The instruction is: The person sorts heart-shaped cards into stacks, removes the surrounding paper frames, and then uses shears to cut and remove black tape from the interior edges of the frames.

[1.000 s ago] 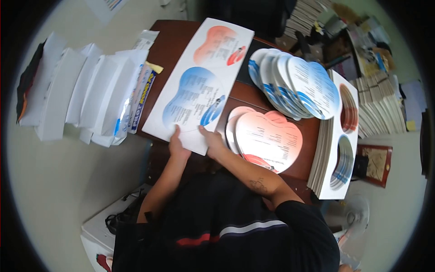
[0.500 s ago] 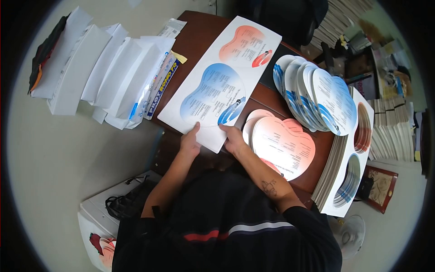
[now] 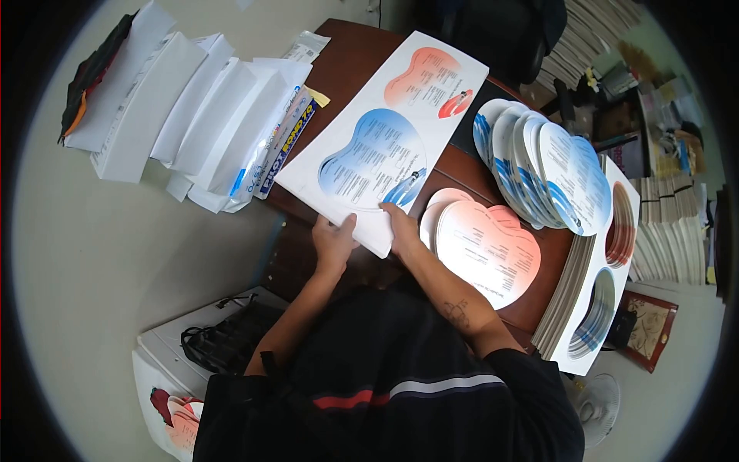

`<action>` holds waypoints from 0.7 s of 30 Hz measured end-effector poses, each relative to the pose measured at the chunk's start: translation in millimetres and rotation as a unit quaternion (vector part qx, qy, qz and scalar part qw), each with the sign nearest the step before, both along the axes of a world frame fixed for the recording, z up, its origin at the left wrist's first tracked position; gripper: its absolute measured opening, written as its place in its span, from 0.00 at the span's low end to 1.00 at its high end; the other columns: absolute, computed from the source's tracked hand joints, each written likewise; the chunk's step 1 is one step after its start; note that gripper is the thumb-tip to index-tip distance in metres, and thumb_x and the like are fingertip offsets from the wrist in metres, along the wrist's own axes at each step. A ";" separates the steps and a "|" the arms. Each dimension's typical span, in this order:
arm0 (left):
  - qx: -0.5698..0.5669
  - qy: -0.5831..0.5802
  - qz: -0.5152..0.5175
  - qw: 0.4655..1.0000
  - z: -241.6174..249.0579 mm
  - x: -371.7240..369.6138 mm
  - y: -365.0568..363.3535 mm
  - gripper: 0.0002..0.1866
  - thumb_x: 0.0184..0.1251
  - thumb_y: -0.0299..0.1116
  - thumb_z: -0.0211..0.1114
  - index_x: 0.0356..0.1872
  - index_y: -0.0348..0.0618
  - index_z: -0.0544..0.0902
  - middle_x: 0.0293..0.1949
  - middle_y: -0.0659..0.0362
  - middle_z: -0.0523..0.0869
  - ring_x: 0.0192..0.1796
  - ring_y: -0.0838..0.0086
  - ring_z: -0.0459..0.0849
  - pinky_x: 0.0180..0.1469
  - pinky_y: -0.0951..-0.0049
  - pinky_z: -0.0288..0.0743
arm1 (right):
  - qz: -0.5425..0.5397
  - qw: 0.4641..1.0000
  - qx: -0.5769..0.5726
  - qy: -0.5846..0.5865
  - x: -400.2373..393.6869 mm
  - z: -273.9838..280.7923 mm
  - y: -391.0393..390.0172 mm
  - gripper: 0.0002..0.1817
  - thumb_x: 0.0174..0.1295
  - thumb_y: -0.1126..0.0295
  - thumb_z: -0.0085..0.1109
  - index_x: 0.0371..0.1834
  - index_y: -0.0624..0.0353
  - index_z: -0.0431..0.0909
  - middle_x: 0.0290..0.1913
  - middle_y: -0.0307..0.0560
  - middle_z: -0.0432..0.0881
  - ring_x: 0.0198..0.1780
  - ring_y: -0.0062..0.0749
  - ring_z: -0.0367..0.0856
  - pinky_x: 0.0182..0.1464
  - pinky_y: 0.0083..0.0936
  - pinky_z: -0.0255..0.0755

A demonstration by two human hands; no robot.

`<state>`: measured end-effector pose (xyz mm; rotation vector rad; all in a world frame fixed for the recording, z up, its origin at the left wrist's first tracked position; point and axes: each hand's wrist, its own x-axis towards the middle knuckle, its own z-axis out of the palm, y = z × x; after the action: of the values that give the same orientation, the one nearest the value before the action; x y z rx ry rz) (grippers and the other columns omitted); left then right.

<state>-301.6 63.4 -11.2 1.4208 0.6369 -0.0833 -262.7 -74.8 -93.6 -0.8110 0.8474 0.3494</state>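
A long white printed card sheet lies slantwise in front of me, its near end at the table's edge. It carries a blue rounded shape with text and a smaller red shape farther off. My left hand grips the near-left edge, thumb on top and fingers underneath. At the near-right edge, beside the bottom of the blue shape, my right hand holds the sheet. Right of that hand lie red-tinted cut-out cards. Behind them is a fanned pile of blue cut-out cards.
A stack of sheets with cut-out holes stands at the table's right edge. White paper packs and a Pilot Bond 70 pack are at left. A dark chair stands behind the brown table.
My left hand has slid along the near edge toward the corner, closer to my right hand. My right thumb has shifted slightly on the sheet. The whole view has shifted a little.
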 end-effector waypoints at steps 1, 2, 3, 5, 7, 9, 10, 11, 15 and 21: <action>-0.020 0.013 0.008 1.000 5.7 4.0 0.8 0.18 0.66 0.30 0.67 0.54 0.36 0.76 0.43 0.53 0.86 0.38 0.69 0.87 0.34 0.69 0.83 | -0.026 0.997 0.061 -0.024 -2.0 4.1 -1.0 0.29 0.58 0.67 0.65 0.58 0.79 0.70 0.50 0.60 0.82 0.46 0.47 0.85 0.46 0.39 0.81; -0.039 0.027 0.018 0.999 11.5 7.3 2.6 0.18 0.67 0.31 0.67 0.54 0.37 0.76 0.43 0.54 0.86 0.37 0.70 0.87 0.33 0.71 0.82 | -0.051 0.990 0.123 -0.047 -5.8 8.1 -1.9 0.28 0.61 0.66 0.62 0.60 0.75 0.70 0.51 0.58 0.82 0.47 0.46 0.84 0.46 0.38 0.81; -0.064 0.040 0.019 0.997 17.1 10.5 6.3 0.17 0.66 0.31 0.67 0.53 0.37 0.76 0.43 0.54 0.86 0.36 0.71 0.87 0.33 0.72 0.82 | -0.042 0.988 0.136 -0.056 -12.4 21.2 -6.6 0.27 0.63 0.66 0.60 0.61 0.72 0.70 0.51 0.56 0.82 0.47 0.44 0.84 0.46 0.36 0.80; -0.112 0.064 0.021 0.991 27.7 19.3 16.6 0.16 0.66 0.31 0.67 0.52 0.39 0.77 0.42 0.55 0.86 0.35 0.72 0.86 0.33 0.74 0.80 | -0.023 0.989 0.127 -0.068 -22.6 38.1 -16.0 0.25 0.65 0.66 0.56 0.62 0.68 0.70 0.50 0.53 0.81 0.47 0.39 0.83 0.44 0.32 0.79; -0.136 0.060 0.009 0.989 38.3 24.7 20.9 0.15 0.66 0.32 0.67 0.51 0.40 0.77 0.41 0.56 0.86 0.34 0.72 0.86 0.33 0.75 0.79 | -0.001 0.997 0.047 -0.068 -27.4 24.4 -14.6 0.25 0.66 0.67 0.54 0.64 0.67 0.68 0.50 0.50 0.81 0.46 0.35 0.81 0.41 0.29 0.77; -0.145 0.051 -0.002 0.988 47.2 31.6 22.5 0.13 0.66 0.32 0.66 0.48 0.40 0.78 0.38 0.57 0.86 0.34 0.74 0.85 0.33 0.76 0.79 | 0.012 0.994 -0.099 -0.039 -30.1 31.7 -5.2 0.30 0.64 0.70 0.55 0.69 0.68 0.62 0.53 0.48 0.78 0.46 0.30 0.79 0.39 0.27 0.76; -0.148 0.048 -0.012 0.988 50.0 35.1 24.8 0.13 0.66 0.32 0.66 0.48 0.39 0.78 0.38 0.57 0.86 0.33 0.74 0.85 0.33 0.76 0.79 | 0.022 0.991 -0.119 -0.058 -28.0 23.4 -2.1 0.35 0.61 0.71 0.58 0.71 0.71 0.57 0.57 0.51 0.76 0.47 0.30 0.79 0.40 0.26 0.75; -0.152 0.044 -0.021 0.987 52.4 38.5 27.8 0.13 0.66 0.32 0.66 0.48 0.38 0.78 0.37 0.57 0.86 0.33 0.75 0.85 0.33 0.76 0.80 | -0.001 0.992 -0.107 -0.072 -22.0 14.8 1.3 0.36 0.60 0.72 0.59 0.70 0.72 0.56 0.57 0.53 0.75 0.48 0.31 0.78 0.41 0.26 0.75; -0.153 0.040 -0.043 0.986 62.5 45.4 33.8 0.16 0.66 0.30 0.65 0.52 0.33 0.76 0.42 0.52 0.85 0.36 0.70 0.86 0.35 0.74 0.81 | -0.077 0.966 -0.224 -0.102 9.2 -16.6 15.8 0.37 0.58 0.74 0.60 0.70 0.74 0.56 0.59 0.56 0.74 0.50 0.31 0.77 0.42 0.27 0.74; -0.167 0.037 -0.052 0.984 68.3 51.9 33.1 0.17 0.67 0.29 0.64 0.51 0.28 0.75 0.42 0.49 0.85 0.37 0.69 0.88 0.34 0.76 0.84 | -0.055 0.985 -0.145 -0.080 11.4 34.8 10.5 0.20 0.59 0.74 0.61 0.53 0.70 0.70 0.39 0.50 0.81 0.34 0.28 0.81 0.30 0.27 0.74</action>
<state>-249.7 96.5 57.1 1.1287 0.5790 -0.3131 -251.3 -64.3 -58.8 -1.0434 0.7991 0.0607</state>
